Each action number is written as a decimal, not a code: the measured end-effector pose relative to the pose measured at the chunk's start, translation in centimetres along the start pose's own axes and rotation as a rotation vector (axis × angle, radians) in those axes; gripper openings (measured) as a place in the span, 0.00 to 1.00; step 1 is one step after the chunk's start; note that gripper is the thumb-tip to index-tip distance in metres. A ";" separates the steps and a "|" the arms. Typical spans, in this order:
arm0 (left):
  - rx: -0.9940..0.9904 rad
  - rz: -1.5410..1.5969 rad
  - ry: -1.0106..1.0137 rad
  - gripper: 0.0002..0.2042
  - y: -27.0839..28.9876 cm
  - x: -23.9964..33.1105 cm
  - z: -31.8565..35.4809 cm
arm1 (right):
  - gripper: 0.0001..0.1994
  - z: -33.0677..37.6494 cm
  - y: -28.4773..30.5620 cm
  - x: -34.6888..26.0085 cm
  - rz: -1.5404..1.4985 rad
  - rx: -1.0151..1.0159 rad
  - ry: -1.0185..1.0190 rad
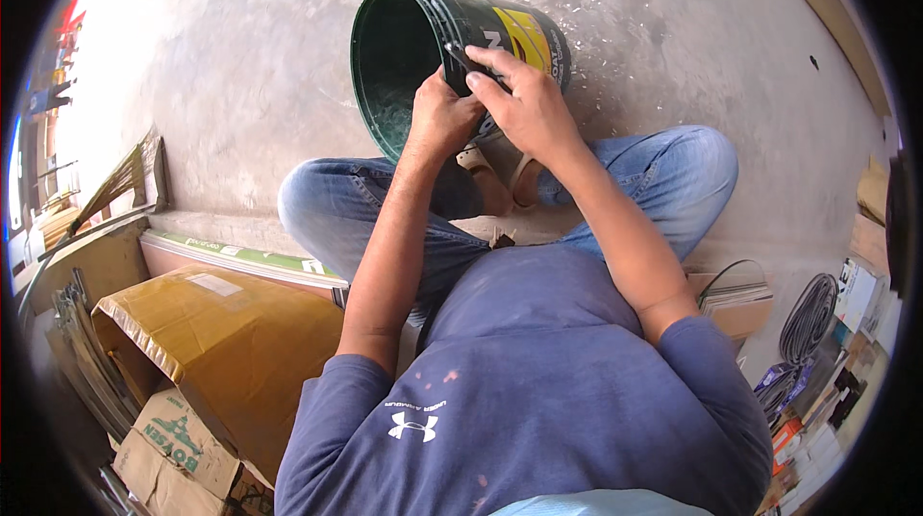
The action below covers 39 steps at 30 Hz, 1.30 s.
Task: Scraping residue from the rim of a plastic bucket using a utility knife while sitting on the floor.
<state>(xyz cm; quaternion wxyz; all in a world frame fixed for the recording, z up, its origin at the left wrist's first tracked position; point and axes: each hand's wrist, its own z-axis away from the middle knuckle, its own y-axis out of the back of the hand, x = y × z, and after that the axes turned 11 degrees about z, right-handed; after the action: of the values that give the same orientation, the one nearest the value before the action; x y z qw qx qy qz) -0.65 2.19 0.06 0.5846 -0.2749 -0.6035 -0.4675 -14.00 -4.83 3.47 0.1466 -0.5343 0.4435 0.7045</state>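
Observation:
A dark green plastic bucket [375,64] lies tipped on its side on the floor in front of me, its mouth facing left. It has a yellow patch on its label and a thin wire handle. My left hand [444,118] grips the rim on the near side, with the thumb up along the edge. In my right hand [531,104] is a slim black tool [458,57], its tip close to the rim. The fingers hide most of that tool, so its exact kind cannot be made out.
Pale flakes [601,59] are scattered on the concrete beyond the bucket. My bent legs [663,184] frame the work. Cardboard boxes [226,338] stand at lower left, with a broom [120,184] above them. A coiled cable [808,319] and packaged goods line the right.

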 end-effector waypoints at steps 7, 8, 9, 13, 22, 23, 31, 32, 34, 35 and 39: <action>-0.039 -0.039 0.094 0.15 -0.8 -0.8 0.8 | 0.21 -3.2 -0.3 0.9 0.067 0.112 0.069; -0.052 -0.050 0.087 0.14 -0.8 -0.8 0.9 | 0.21 -2.6 -0.3 1.2 0.067 0.107 0.069; -0.065 -0.061 0.080 0.14 -0.7 -0.8 1.0 | 0.20 -1.9 -0.5 1.5 0.043 0.114 0.090; -0.032 -0.051 0.038 0.16 -0.4 -0.4 0.5 | 0.19 0.6 -0.6 0.9 0.019 0.102 0.101; -0.055 -0.055 0.084 0.14 0.4 0.2 0.2 | 0.19 -4.8 -0.7 3.2 0.068 0.120 0.138; -0.066 -0.072 0.061 0.15 0.3 0.1 0.4 | 0.19 -5.3 -0.8 3.7 0.068 0.121 0.139; -0.057 -0.004 0.016 0.15 -0.2 -0.8 0.8 | 0.22 -3.7 -1.2 9.8 0.076 0.189 -0.108; -0.055 0.024 0.029 0.15 0.0 -1.3 0.8 | 0.23 -2.8 -1.1 9.0 0.064 0.159 -0.098; -0.059 0.055 0.041 0.15 0.2 -1.6 0.7 | 0.23 -0.4 -0.6 6.4 -0.050 0.062 -0.179; -0.076 0.088 0.036 0.15 0.1 -1.0 0.6 | 0.23 0.7 -0.7 5.8 -0.196 0.055 -0.199; -0.024 0.161 0.094 0.16 -0.2 -1.4 0.2 | 0.23 2.1 -1.6 6.1 -0.155 0.101 -0.091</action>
<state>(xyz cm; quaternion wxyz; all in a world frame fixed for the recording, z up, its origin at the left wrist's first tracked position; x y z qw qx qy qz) -0.63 2.58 -1.31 0.6447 -0.3072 -0.5458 -0.4383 -16.53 -3.90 -2.59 0.2472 -0.5263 0.4287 0.6915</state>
